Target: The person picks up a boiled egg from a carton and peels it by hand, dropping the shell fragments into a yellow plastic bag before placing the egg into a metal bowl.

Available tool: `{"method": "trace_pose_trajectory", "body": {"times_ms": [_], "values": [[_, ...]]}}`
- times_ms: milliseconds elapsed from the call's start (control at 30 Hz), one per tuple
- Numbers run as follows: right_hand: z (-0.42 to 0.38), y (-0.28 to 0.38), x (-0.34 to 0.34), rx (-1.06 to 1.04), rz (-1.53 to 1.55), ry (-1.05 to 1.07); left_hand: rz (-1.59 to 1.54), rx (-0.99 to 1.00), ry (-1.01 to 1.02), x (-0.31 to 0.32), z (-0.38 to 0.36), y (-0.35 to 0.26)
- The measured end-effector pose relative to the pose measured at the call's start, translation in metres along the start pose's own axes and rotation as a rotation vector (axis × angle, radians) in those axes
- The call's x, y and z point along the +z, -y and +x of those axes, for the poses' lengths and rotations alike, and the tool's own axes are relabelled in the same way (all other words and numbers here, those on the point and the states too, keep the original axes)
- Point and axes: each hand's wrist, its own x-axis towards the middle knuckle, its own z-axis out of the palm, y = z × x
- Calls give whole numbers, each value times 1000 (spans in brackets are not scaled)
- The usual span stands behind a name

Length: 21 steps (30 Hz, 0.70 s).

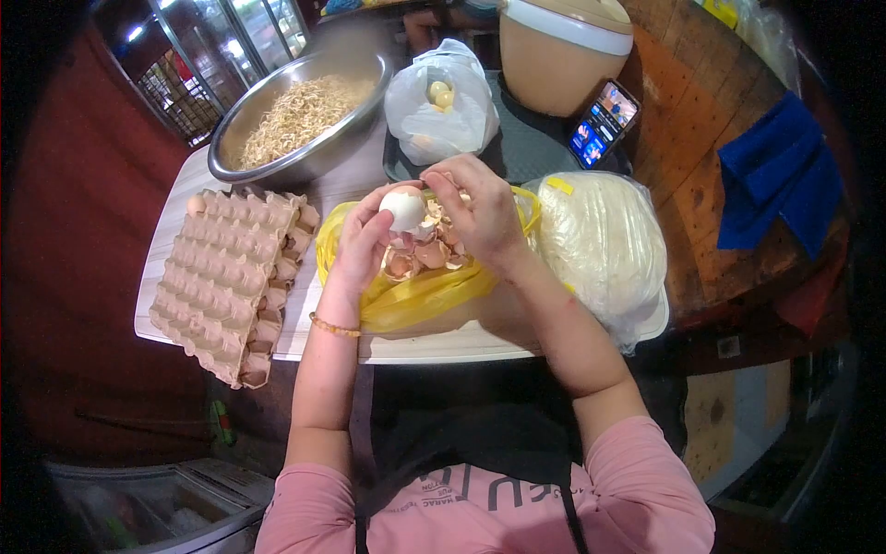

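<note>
A partly peeled egg (402, 210), white with some brown shell at its top, is held in my left hand (363, 238), fingers wrapped round it. My right hand (475, 205) is at the egg's upper right, its fingers bent together; whatever is between them is too small to make out. Beneath both hands, a yellow plastic bag (420, 300) lies open with broken brown eggshells (431, 253) inside. One whole brown egg (196, 204) sits at the upper left corner of the stacked egg trays (217, 277).
Behind my hands are a white plastic bag (441, 115) with eggs, a dark tray (526, 148), a propped phone (604, 124) and a beige container (563, 60). A metal bowl of sprouts (300, 120) stands back left. A large wrapped white bag (604, 245) sits right.
</note>
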Motion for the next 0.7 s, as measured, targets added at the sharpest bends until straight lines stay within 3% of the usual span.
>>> {"method": "trace_pose_trajectory", "body": {"times_ms": [67,167,467,600,667,700], "values": [[1,4,0,73,251,92,7,13,-22,1,0,1],[2,13,-5,113,225,242,-46,23,-88,1,0,1],[-1,-6,0,207,470,288,-13,26,-36,-6,-1,5],[-4,-5,3,27,307,223,39,-12,-78,-4,-1,7],[-7,-1,7,-98,2,147,55,-27,-114,-6,-1,9],[-7,-1,8,-97,2,146,43,-41,-109,-7,-1,11]]}}
